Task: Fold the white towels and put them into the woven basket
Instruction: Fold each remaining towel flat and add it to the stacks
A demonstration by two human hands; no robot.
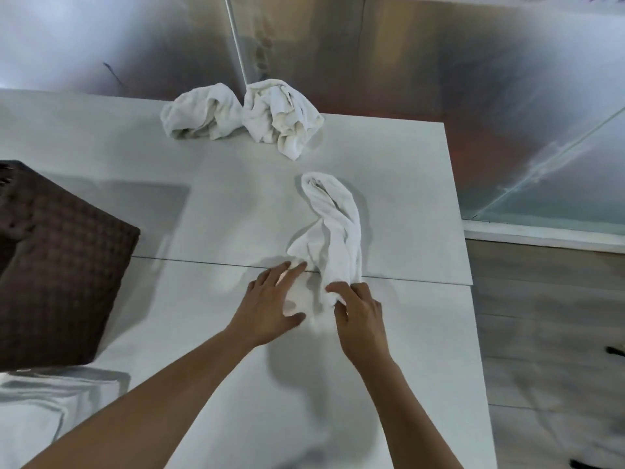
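Nothing folded yet; my right hand point(360, 314) pinches the near end of a twisted white towel point(333, 231) at frame centre, left hand point(274, 299) flat beside it; two crumpled towels point(243, 113) wait upper centre; woven basket point(57, 262) at left.

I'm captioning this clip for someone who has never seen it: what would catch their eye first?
First, the two hands at the centre: the left hand lies flat-fingered on the near end of a twisted white towel, and the right hand pinches that end. Next, two crumpled towels, one beside the other, at the table's far edge. Then the dark woven basket at the left.
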